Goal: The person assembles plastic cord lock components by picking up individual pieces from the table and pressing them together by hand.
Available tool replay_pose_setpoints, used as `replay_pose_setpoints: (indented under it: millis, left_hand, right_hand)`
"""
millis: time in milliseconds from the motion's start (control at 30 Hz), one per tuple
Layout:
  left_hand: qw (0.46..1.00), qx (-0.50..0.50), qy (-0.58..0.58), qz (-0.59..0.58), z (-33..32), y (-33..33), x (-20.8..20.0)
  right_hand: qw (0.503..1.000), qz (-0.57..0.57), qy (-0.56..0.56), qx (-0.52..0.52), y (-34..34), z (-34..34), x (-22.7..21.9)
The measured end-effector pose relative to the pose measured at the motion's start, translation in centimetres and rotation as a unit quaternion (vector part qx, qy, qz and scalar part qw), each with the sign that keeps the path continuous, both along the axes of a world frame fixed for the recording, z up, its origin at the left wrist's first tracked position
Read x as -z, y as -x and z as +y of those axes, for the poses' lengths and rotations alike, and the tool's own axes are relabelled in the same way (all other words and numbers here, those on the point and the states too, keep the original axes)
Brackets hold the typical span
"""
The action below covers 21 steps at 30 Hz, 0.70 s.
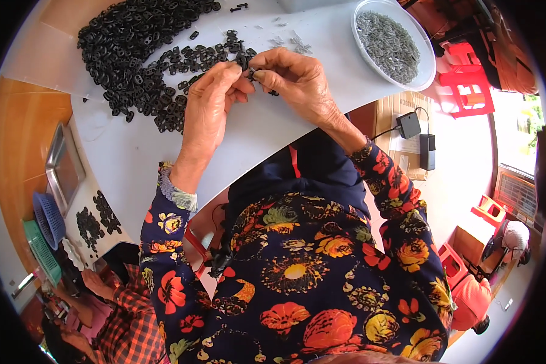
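Over the white table (118,148) both of my hands meet at its far middle. My left hand (212,100) is closed, fingertips pinching a small black plastic piece (242,60). From the right, my right hand (297,76) pinches at the same spot; its thumb and forefinger close on a tiny dark part too small to name. Just beyond and left of them lie loose black oval pieces with two holes (170,109), running into a large heap of the same kind (118,54). A few small silvery pieces (297,42), thin like springs, lie past my right hand.
A round white tub (432,76) full of silvery pieces stands at the far right. Right of the table is a cardboard box (388,118) with black adapters (409,125). Red stools (467,91) stand beyond. At lower left, a person in a checked shirt (133,309) sits near a metal tray (65,161).
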<state>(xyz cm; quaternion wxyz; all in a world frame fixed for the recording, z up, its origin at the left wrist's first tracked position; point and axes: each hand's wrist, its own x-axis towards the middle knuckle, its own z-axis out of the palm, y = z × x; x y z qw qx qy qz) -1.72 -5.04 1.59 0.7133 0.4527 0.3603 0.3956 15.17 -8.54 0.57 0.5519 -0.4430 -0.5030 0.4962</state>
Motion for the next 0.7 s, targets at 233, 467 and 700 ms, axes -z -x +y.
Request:
replay_pose_setpoints:
  millis: [233, 467, 700]
  left_hand:
    - [0.996, -0.028, -0.070, 0.052, -0.19, -0.55, -0.22]
    - [0.988, -0.051, -0.090, 0.113, 0.43, -0.15, -0.10]
    - [0.982, -0.044, -0.119, 0.139, 0.20, -0.48, -0.45]
  right_hand:
    - [1.000, 0.025, -0.009, -0.002, -0.46, 0.15, 0.75]
    - [1.000, -0.005, -0.020, 0.002, -0.59, -0.05, 0.37]
    - [1.000, 0.010, -0.010, 0.011, -0.51, -0.15, 0.23]
